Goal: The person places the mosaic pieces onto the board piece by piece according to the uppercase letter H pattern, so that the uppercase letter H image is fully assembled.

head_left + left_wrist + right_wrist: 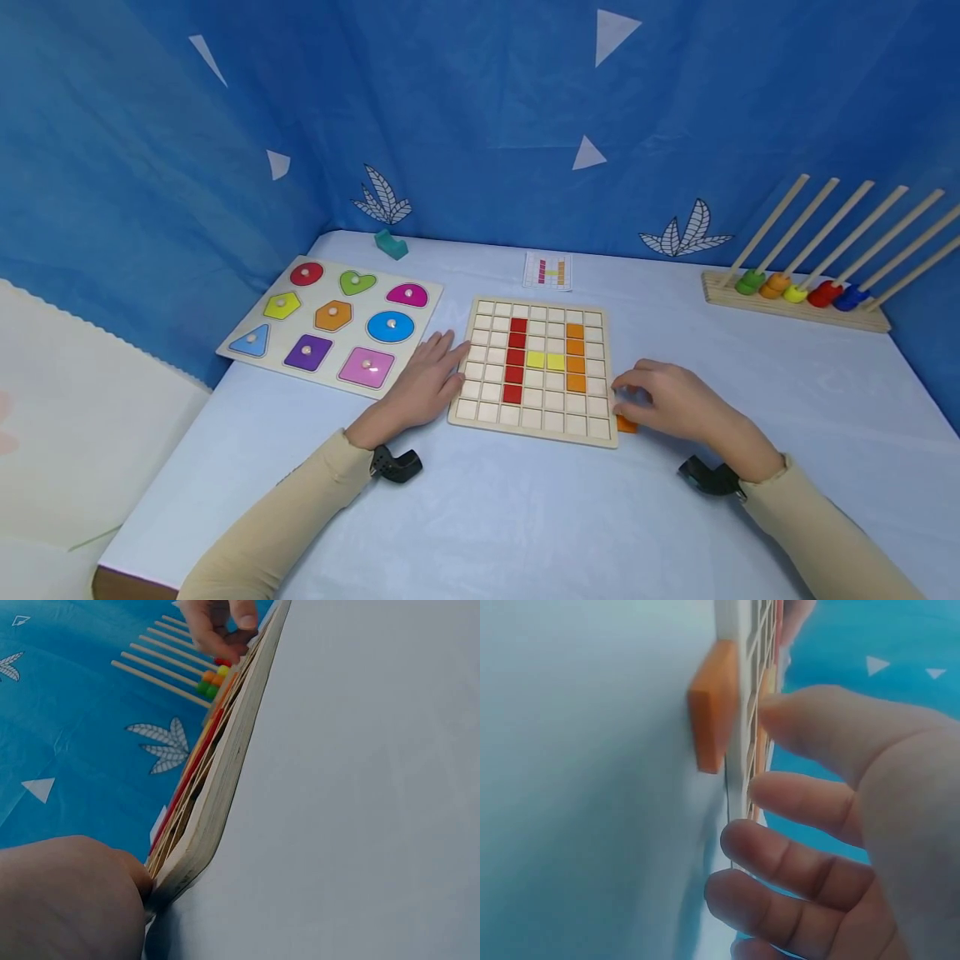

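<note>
A wooden grid board (pixel 488 412) lies on the white table. It carries a column of several red tiles (pixel 515 357), two yellow tiles (pixel 535 359) and a column of several orange tiles (pixel 575 365). My left hand (pixel 426 377) rests at the board's left edge, fingers extended, fingertips at the rim. Beside the right edge is my right hand (pixel 671 400), thumb and fingers apart. In the right wrist view nothing shows between them. A loose orange tile (pixel 718 705) lies against the board's side, just below that hand in the head view (pixel 628 425).
Behind the board lies a small pattern card (pixel 547 271). A knobbed shape puzzle (pixel 348 312) is on the left, with a teal block (pixel 391 244) beyond it. At the back right stands a peg rack (pixel 795 304) with colored rings. A blue curtain (pixel 480 125) hangs behind.
</note>
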`<state>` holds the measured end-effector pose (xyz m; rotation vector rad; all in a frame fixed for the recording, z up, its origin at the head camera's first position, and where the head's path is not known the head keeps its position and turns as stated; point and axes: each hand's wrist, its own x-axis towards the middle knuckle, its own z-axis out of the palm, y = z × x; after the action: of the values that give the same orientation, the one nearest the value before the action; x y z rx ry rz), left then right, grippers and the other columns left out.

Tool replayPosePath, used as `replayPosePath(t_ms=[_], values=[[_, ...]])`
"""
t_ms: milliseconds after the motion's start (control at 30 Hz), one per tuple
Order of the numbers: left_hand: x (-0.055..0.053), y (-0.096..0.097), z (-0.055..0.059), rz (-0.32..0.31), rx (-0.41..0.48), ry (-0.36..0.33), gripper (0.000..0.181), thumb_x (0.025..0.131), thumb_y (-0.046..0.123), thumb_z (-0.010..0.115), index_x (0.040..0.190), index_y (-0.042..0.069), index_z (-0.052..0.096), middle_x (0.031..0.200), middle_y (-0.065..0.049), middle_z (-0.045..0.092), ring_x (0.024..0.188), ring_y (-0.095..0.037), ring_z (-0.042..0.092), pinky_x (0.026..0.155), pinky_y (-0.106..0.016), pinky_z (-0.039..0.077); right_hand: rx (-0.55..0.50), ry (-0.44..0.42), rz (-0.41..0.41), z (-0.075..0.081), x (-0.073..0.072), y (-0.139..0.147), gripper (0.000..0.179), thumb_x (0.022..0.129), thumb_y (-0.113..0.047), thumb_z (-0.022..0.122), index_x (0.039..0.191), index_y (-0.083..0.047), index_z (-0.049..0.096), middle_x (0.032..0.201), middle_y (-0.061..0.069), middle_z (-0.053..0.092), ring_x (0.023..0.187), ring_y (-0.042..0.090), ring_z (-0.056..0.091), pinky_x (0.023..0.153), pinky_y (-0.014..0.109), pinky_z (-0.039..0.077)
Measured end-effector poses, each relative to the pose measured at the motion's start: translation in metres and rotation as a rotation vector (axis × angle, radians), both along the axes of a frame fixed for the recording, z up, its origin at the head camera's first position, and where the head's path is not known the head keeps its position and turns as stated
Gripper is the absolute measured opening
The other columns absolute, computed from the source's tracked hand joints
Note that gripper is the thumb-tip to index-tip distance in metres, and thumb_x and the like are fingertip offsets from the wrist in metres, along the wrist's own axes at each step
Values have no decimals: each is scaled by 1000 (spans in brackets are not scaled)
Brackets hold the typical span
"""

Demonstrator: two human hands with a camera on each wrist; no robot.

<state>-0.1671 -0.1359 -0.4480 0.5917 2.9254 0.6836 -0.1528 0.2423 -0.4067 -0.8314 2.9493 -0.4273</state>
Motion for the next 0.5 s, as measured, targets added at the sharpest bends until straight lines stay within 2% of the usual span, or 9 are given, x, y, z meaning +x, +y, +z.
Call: replayPosePath(t_ms=[200, 333, 500], values=[[1, 0, 1, -6, 12, 2, 56, 104, 25, 48, 156, 6, 41, 167, -23, 28, 157, -43, 20, 127, -60, 19, -7, 2, -6, -1, 7, 3, 34, 79, -36, 86, 104, -13, 79, 83, -7, 64, 69, 5, 46, 58, 20, 43], [1, 0, 1, -5, 7, -11, 57, 104, 26, 48, 157, 8, 40, 167, -22, 26, 158, -42, 18, 128, -59, 17, -4, -4, -9, -3, 11, 4, 39, 76, -37, 89, 106, -14, 78, 84, -7, 62, 69, 6, 46, 57, 19, 39], [0, -1, -2, -8, 10, -2, 56, 104, 26, 47, 157, 7, 40, 167, -22, 27, 158, -42, 19, 128, -58, 18, 5, -6, -10, -5, 13, 4, 44, 71, -36, 91, 107, -15, 78, 88, -7, 63, 71, 5, 47, 58, 18, 42]])
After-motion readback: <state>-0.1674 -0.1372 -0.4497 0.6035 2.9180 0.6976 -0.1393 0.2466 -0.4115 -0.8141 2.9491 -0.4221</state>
